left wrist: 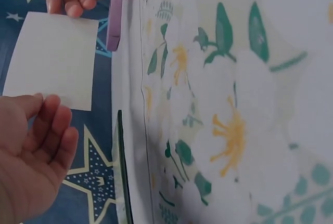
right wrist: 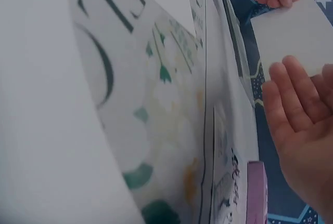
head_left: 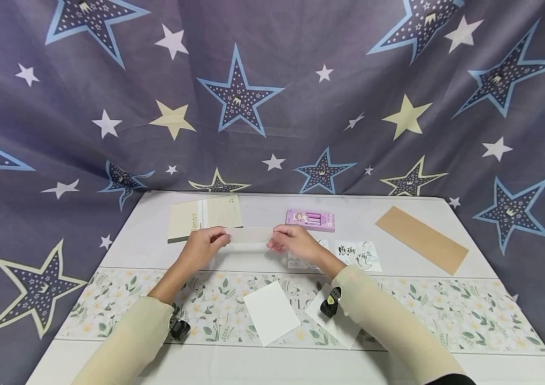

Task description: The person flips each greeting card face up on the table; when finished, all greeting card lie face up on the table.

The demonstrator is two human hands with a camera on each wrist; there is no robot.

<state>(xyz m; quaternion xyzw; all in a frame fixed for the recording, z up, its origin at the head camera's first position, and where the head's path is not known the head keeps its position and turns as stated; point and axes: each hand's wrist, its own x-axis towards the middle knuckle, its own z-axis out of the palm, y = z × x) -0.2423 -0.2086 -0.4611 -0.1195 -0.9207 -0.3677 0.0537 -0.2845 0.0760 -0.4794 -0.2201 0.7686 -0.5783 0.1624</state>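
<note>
A blank white card [head_left: 251,235] is held up above the table, stretched between both hands. The left hand [head_left: 206,244] pinches its left edge between thumb and fingers. At the opposite edge, the right hand [head_left: 297,243] pinches it the same way. In the left wrist view the card [left wrist: 52,60] shows nearly its full face, with the left hand [left wrist: 36,148] at its lower edge. The right wrist view shows the card [right wrist: 291,34] too, gripped by the right hand [right wrist: 307,107].
Two white sheets lie on the floral band: one in the middle [head_left: 272,313], another [head_left: 332,318] under the right forearm. Behind are a notepad [head_left: 224,211], a purple pen box [head_left: 311,220], cards with printed characters [head_left: 359,255] and a brown kraft envelope [head_left: 421,239]. A starry curtain [head_left: 272,96] backs the table.
</note>
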